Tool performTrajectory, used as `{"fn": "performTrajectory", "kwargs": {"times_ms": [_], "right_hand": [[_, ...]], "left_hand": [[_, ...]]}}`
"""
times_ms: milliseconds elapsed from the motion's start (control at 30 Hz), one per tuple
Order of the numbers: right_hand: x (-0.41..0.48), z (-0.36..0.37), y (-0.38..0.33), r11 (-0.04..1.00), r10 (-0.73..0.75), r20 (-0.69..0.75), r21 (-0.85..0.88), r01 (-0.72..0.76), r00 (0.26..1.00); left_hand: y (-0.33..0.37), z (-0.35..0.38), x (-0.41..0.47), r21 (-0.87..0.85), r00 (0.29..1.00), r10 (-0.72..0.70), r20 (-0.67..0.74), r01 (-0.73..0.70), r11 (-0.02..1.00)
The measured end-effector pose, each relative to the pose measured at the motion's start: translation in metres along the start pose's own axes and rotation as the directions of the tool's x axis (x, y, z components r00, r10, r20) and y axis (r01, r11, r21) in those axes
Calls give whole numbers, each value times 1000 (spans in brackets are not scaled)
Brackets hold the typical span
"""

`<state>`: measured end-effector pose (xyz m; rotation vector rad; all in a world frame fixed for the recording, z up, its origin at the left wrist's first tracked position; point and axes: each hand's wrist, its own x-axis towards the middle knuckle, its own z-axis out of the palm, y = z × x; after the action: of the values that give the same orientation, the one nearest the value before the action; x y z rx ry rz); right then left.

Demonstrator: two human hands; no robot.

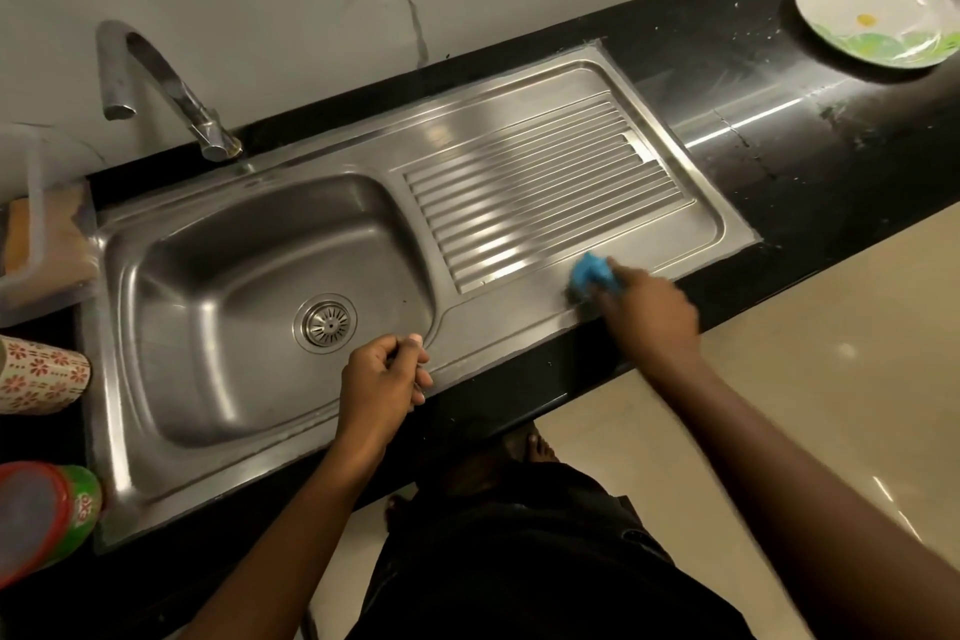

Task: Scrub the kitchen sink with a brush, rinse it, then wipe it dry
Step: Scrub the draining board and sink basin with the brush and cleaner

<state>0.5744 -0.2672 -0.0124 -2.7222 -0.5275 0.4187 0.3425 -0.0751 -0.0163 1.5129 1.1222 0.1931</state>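
Note:
A stainless steel sink (171,411) with a round drain (325,322) is set in a black counter, and a ribbed drainboard (540,182) lies to its right. My right hand (649,314) grips a blue scrubber (592,273) and presses it on the drainboard's flat front edge. My left hand (384,377) hovers over the basin's front right corner with its fingers curled, holding nothing that I can see. A curved steel tap (156,83) stands behind the basin, with no water running.
A white plate with green leaf print (872,13) sits on the counter (810,140) at the far right. A floral cup (41,374), a red and green tub (47,515) and a clear container (36,234) stand left of the sink.

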Motion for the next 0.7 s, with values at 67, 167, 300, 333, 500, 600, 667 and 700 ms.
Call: {"fn": "performTrajectory", "kwargs": {"times_ms": [67,167,300,333,500,600,667,700], "right_hand": [[-21,26,-39,994,-108,96,14,107,989],[-50,57,-82,952,-301,178,-6,307,937],[-41,53,-59,937,-330,179,-54,344,927],[-29,47,-45,952,-286,151,-69,299,946],[34,-4,29,999,-29,-34,45,30,999],[44,-18,33,995,55,-72,86,-49,996],[31,-9,8,995,37,-29,99,-34,999],[21,0,-8,994,-1,7,108,0,1000]], "left_hand": [[1,4,1,3,1000,-3,4,3,1000],[6,9,5,3,1000,-6,-6,6,1000],[12,13,7,8,1000,1,3,-1,1000],[13,14,8,6,1000,3,7,-3,1000],[13,13,7,14,1000,10,21,-11,1000],[13,12,8,11,1000,9,15,-10,1000],[15,13,9,0,1000,8,8,-8,1000],[15,13,9,-4,1000,6,4,-6,1000]]}}
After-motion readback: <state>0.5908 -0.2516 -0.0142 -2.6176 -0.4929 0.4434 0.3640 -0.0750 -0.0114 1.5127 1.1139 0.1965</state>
